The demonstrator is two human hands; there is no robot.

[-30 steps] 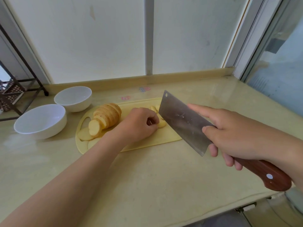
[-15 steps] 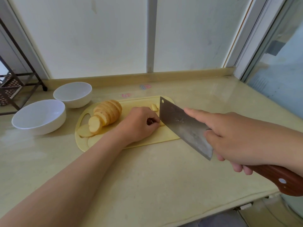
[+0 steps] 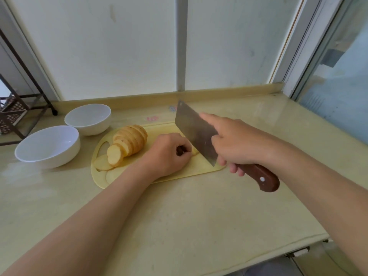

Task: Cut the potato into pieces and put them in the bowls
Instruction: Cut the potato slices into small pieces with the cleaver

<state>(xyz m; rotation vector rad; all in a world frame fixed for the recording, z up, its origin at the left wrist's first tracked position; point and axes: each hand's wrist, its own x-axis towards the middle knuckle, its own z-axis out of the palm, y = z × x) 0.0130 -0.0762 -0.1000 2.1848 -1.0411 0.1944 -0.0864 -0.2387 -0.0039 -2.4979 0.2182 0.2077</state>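
A yellow cutting board (image 3: 199,168) lies on the counter. On its left part sits a sliced potato (image 3: 129,144), its slices fanned and leaning, with a loose slice (image 3: 101,163) flat beside it. My left hand (image 3: 169,152) is curled over potato pieces (image 3: 194,152) near the board's middle, which it mostly hides. My right hand (image 3: 237,144) grips a cleaver (image 3: 195,132) by its wooden handle, index finger stretched along the blade. The blade stands right beside my left knuckles with its edge down at the board. Two empty white bowls (image 3: 48,145) (image 3: 88,118) stand left of the board.
A dark metal rack (image 3: 18,114) stands at the far left behind the bowls. A raised ledge and window panels run along the back of the counter. The counter's front edge (image 3: 258,261) drops off at the lower right.
The cleaver has moved left and away from me, from the board's right end to right beside my left hand. My left hand has stayed curled on the pieces.
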